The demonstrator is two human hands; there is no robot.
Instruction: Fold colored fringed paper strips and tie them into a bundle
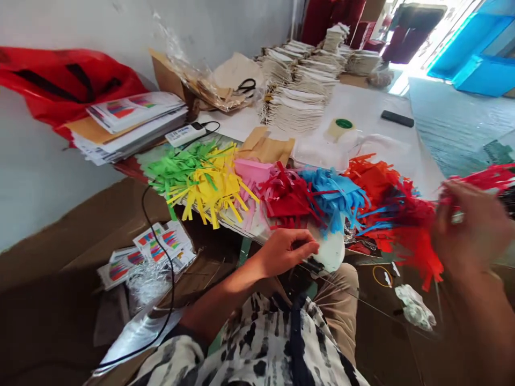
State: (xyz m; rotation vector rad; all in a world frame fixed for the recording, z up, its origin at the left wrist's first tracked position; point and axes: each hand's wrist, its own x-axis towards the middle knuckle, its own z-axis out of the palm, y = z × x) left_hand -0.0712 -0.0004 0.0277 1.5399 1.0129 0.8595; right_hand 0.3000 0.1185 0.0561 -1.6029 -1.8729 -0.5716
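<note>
My left hand [287, 249] is in front of the table edge, its fingers curled and thumb pressed against them; whatever is between them is too small to make out. My right hand [469, 228], smeared by motion, is at the right end of a row of fringed paper tassels. A pinkish-red fringe [488, 178] shows just beyond it; whether the hand grips it is unclear. Along the near edge lie green fringe [181, 163], yellow fringe [215, 187], pink paper [253, 170], dark red fringe [287, 195], blue fringe [338, 194] and orange-red fringe [372, 177].
Behind the tassels are stacked paper bundles [298, 102], a tape roll [341, 126], a dark phone-like object [397, 118] and black-handled scissors [247, 86]. Printed sheets [137, 115] pile up at left. A black cable [171, 268] hangs down beside more printed cards [164, 244].
</note>
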